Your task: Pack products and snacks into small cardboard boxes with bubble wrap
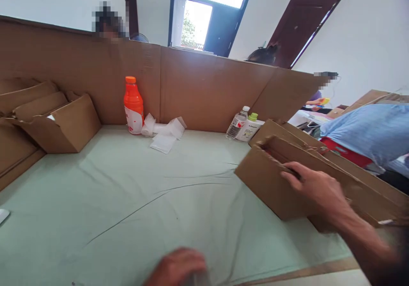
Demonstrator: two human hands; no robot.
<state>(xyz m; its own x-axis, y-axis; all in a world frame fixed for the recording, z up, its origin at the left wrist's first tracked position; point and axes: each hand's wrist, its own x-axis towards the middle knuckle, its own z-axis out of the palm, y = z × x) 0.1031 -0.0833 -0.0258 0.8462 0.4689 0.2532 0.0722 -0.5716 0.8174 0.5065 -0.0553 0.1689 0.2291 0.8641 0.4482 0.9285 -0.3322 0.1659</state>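
My right hand [316,188] grips the upper edge of an open cardboard box [265,184] on the right side of the table. Its fingers reach over the rim and the thumb lies along the outside wall. What the box contains is mostly hidden. Low in the middle of the view, my left hand [180,264] is blurred, its fingers curled over something greyish and see-through. That thing is cut off by the bottom edge, so its kind does not show.
An orange bottle [133,107], crumpled white wrapping [166,132], a clear water bottle [237,123] and a white bottle with a green cap [251,128] stand along a cardboard partition [204,90]. More cardboard boxes [73,122] sit left. Other people are beyond and at right.
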